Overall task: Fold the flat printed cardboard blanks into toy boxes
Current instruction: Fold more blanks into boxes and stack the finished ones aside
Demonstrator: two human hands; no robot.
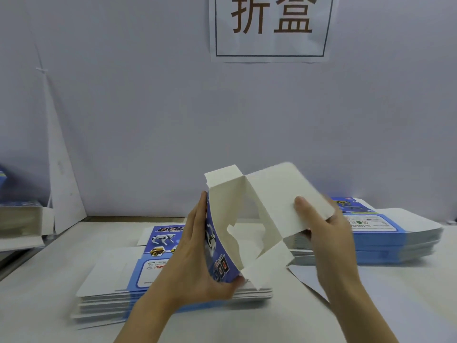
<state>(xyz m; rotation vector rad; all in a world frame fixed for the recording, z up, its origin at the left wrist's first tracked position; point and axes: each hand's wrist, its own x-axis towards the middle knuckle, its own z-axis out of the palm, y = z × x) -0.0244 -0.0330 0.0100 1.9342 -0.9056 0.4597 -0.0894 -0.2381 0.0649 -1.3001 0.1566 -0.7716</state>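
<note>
Closest to us, the left hand [197,258] grips the half-opened blue-printed white cardboard blank [230,209] by its blue outer panel, fingers laid along the print, thumb hooked under the lower corner; the right hand [329,233] pinches the opposite white panel, thumb on the inner face, fingers behind, a bit blurred; we see the blank held in the air above the white table [415,305], white inside towards us, flaps loose at top and bottom; just beneath it lies a stack of flat blue-and-white printed blanks [111,288]; further right a second stack of flat blue blanks [400,240]; far left a grey-and-blue cardboard pile [19,219], we cannot tell what exactly; a white triangular cardboard prop [59,184] against the pale wall [148,107]; a white paper sign with brown characters [270,28] on that wall.
</note>
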